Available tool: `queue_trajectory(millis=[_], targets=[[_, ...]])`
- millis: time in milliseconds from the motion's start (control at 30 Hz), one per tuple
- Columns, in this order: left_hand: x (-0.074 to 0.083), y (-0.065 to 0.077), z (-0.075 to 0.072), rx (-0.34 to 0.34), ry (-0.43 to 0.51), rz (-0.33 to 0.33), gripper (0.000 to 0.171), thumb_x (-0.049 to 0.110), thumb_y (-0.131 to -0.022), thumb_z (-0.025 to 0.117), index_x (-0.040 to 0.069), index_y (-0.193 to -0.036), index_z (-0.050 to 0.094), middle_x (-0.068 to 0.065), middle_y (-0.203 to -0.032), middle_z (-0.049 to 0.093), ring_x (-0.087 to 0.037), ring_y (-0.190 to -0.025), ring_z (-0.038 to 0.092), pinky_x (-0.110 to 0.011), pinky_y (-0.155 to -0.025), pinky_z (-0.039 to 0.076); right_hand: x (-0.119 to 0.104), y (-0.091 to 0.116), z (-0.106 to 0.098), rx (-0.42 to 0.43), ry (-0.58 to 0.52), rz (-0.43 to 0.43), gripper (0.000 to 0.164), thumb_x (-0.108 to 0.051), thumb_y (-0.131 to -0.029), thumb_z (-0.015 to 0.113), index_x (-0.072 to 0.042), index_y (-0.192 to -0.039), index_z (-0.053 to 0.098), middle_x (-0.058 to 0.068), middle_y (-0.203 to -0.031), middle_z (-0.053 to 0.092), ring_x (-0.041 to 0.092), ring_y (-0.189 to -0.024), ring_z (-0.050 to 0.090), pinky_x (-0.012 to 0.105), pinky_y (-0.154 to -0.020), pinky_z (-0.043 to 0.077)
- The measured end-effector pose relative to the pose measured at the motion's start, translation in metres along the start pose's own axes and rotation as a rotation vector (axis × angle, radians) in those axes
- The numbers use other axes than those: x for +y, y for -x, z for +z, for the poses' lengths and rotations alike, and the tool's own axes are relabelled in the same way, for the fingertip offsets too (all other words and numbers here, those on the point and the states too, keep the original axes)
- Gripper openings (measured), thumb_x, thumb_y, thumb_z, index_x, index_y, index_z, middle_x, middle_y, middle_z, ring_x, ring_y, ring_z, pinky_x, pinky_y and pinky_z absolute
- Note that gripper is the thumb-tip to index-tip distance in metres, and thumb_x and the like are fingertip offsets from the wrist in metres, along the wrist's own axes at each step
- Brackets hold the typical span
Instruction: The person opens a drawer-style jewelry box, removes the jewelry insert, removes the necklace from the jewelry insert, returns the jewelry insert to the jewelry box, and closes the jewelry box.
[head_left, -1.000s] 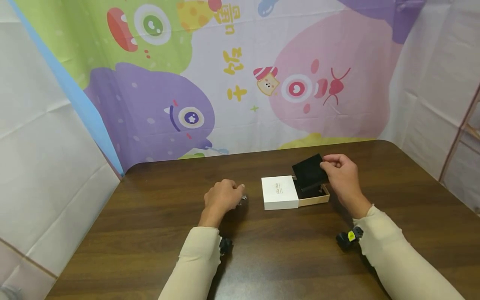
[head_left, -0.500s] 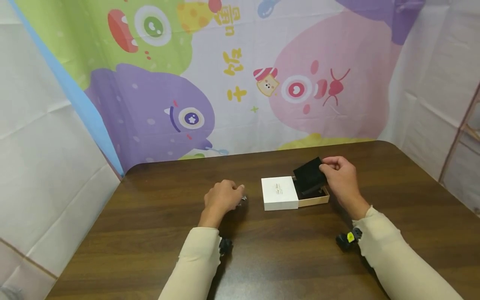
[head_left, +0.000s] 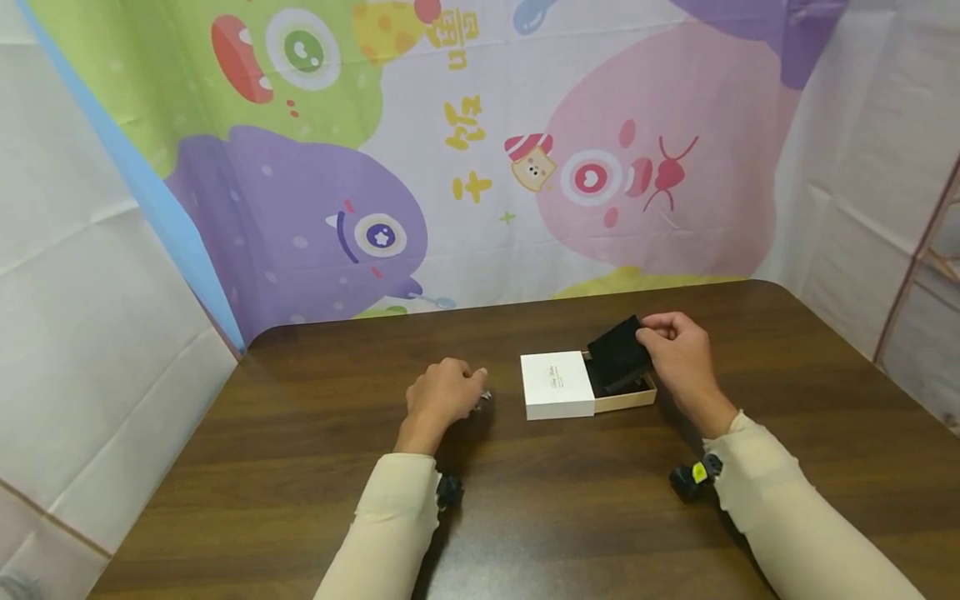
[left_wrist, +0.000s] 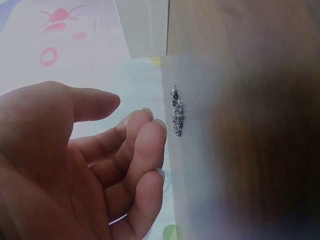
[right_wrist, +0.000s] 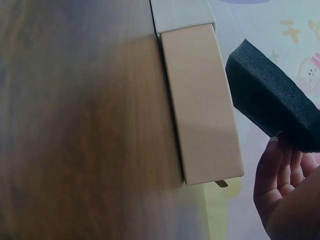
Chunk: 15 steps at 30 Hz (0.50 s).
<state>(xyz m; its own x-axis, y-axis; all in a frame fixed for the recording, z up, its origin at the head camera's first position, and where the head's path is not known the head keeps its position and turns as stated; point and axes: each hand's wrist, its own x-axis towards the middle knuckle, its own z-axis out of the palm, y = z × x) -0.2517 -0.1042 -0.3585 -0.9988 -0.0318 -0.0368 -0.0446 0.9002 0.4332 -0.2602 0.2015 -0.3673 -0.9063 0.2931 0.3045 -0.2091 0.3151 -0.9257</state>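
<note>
My right hand (head_left: 684, 360) pinches a black foam pad (head_left: 618, 352) by its right corner. The pad is tilted above the pulled-out tan drawer (head_left: 627, 402) of a small white slide box (head_left: 557, 385). In the right wrist view, the pad's thick foam edge (right_wrist: 270, 90) shows beside the drawer wall (right_wrist: 200, 100). To the left of the box, my left hand (head_left: 442, 395) hovers low over the table, its fingers loosely bent around nothing. A sparkling silver piece of jewelry (left_wrist: 177, 112) lies on the table just beyond those fingertips; its exact kind is unclear.
The brown wooden table (head_left: 570, 517) bears the box near its far side. Behind it hangs a cartoon-printed cloth (head_left: 480, 250). A short ribbon tab (right_wrist: 221, 183) sticks out at the drawer's end.
My right hand has lowered the foam pad slightly toward the drawer. The left hand, the jewelry and the box have stayed in place.
</note>
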Motion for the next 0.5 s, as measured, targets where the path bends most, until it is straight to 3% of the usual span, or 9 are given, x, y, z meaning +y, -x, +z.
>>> queue_trajectory(millis=[500], targets=[[-0.0007,0.0007,-0.0001,0.003,0.004,0.000,0.038,0.051,-0.091,0.047,0.020,-0.095,0.069,0.007,-0.056,0.059,-0.017,-0.064,0.056,-0.044,-0.069,0.040,0.0040,0.0000,0.0003,-0.029,0.037,-0.025,0.025,-0.017,-0.087,0.061,0.001,-0.104,0.061,0.009,-0.088,0.058,0.012,-0.073,0.054,0.019,-0.058,0.045]])
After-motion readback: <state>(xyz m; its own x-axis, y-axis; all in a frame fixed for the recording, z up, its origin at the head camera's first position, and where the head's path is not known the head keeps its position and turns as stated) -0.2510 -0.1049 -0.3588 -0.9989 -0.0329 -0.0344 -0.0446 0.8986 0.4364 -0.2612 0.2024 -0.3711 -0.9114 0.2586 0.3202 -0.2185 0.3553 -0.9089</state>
